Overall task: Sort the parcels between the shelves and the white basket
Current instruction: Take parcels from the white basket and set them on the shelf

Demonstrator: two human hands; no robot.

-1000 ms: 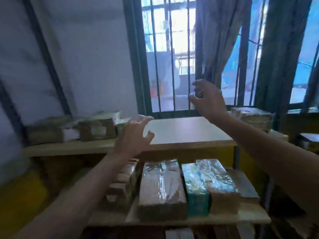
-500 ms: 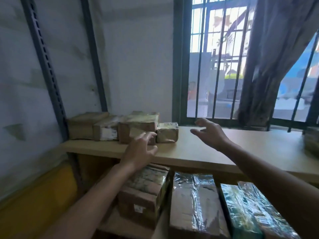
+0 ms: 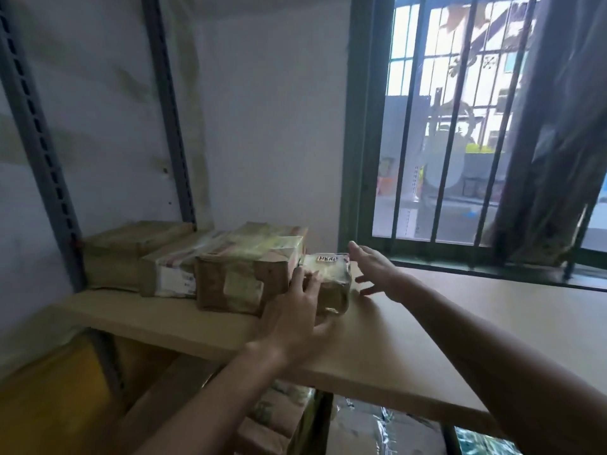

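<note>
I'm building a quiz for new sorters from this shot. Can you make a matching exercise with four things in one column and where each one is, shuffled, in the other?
1. left hand
2. right hand
3. labelled parcel
4. curtain

A. hangs over the right side of the window
B. right end of the row on the shelf
C. fingers rest on the labelled parcel's front
D. open, just right of the labelled parcel

Pairs: 1-C, 2-D, 3-B, 4-A

Dim rm, window [image 3: 443, 133] glare, soft blur
</note>
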